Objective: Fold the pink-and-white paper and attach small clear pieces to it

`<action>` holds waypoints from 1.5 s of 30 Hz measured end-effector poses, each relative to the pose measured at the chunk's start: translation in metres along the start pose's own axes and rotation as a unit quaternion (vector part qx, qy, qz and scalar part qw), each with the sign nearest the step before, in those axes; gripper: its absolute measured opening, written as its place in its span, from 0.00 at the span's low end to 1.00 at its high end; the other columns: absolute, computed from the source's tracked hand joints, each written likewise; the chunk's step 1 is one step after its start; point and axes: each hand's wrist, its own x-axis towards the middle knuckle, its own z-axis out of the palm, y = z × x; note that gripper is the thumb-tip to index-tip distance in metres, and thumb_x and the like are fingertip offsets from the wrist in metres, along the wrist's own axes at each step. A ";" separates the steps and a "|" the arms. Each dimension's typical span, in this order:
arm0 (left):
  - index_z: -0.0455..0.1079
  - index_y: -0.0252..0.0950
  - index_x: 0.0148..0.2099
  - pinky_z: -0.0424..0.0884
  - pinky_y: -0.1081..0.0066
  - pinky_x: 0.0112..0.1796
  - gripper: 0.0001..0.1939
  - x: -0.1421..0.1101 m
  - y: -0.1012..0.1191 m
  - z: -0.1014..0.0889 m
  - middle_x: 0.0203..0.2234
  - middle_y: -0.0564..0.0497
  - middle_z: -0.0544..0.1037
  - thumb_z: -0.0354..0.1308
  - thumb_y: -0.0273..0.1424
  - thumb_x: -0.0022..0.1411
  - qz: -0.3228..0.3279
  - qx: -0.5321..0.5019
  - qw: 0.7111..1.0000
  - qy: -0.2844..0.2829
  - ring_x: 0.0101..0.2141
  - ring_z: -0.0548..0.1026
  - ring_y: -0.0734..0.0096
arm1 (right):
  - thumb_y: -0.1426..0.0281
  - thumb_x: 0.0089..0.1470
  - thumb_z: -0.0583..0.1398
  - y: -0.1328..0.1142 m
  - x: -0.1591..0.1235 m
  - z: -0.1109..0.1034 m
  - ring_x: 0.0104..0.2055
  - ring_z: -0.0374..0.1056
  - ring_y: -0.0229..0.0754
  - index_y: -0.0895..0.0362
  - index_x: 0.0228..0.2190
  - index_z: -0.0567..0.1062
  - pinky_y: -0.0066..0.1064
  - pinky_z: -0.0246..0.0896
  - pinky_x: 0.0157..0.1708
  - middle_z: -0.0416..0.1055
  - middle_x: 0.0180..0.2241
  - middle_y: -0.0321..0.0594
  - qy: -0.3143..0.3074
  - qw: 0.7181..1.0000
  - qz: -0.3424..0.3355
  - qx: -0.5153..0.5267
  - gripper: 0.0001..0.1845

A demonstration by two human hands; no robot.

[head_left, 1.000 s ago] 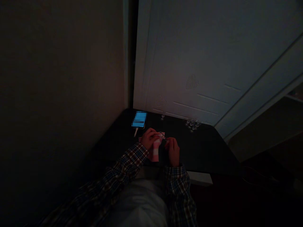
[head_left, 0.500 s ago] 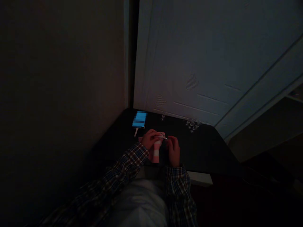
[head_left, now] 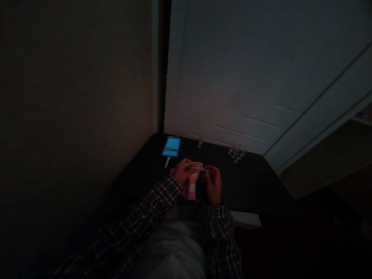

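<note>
The light is dim. My left hand (head_left: 183,170) is closed over a pink-and-white striped cloth (head_left: 192,188), which hangs down below the fingers on the dark table. Its fingertips also lie close to the near end of a small clear, shiny piece (head_left: 205,169), whose kind I cannot make out. From the other side, the fingers of my right hand (head_left: 214,184) pinch this shiny piece. Part of the cloth and of the piece is hidden behind the fingers.
Several similar shiny pieces (head_left: 236,154) stand in a cluster at the table's back right, and one more piece (head_left: 200,143) is near the back edge. A phone with a blurred blue screen (head_left: 171,147) lies at back left. A pale panel (head_left: 232,77) rises behind the dark table (head_left: 247,186).
My right hand's fingers have closed in around the right end of the shiny piece. The left hand and the striped cloth have hardly moved.
</note>
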 end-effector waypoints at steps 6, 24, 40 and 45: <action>0.71 0.37 0.34 0.70 0.68 0.37 0.08 -0.002 -0.001 0.002 0.33 0.51 0.66 0.58 0.31 0.49 0.000 -0.040 0.999 -0.002 0.36 0.69 0.71 | 0.69 0.52 0.52 -0.002 0.000 -0.001 0.31 0.64 0.35 0.56 0.42 0.65 0.27 0.61 0.29 0.67 0.39 0.40 -0.005 1.000 0.000 -0.023 0.14; 0.72 0.38 0.36 0.69 0.68 0.38 0.09 -0.002 0.004 0.000 0.33 0.50 0.66 0.56 0.34 0.51 0.024 0.017 0.999 -0.021 0.36 0.69 0.70 | 0.70 0.52 0.52 0.000 0.002 -0.001 0.43 0.62 0.40 0.56 0.40 0.66 0.33 0.61 0.38 0.61 0.46 0.44 0.017 0.998 -0.053 -0.037 0.11; 0.72 0.38 0.36 0.69 0.68 0.38 0.09 -0.002 0.006 -0.003 0.33 0.50 0.67 0.54 0.34 0.54 0.028 0.028 0.999 -0.027 0.36 0.69 0.70 | 0.69 0.53 0.52 -0.010 0.000 -0.001 0.46 0.62 0.40 0.54 0.44 0.65 0.34 0.61 0.41 0.62 0.47 0.44 0.001 0.999 -0.039 -0.036 0.15; 0.72 0.38 0.36 0.69 0.70 0.37 0.10 -0.002 0.012 -0.004 0.33 0.50 0.66 0.53 0.34 0.54 0.035 0.043 0.998 0.008 0.36 0.68 0.71 | 0.65 0.52 0.54 0.001 0.001 0.002 0.40 0.65 0.39 0.56 0.44 0.64 0.32 0.62 0.38 0.68 0.41 0.43 -0.005 1.000 0.014 -0.007 0.17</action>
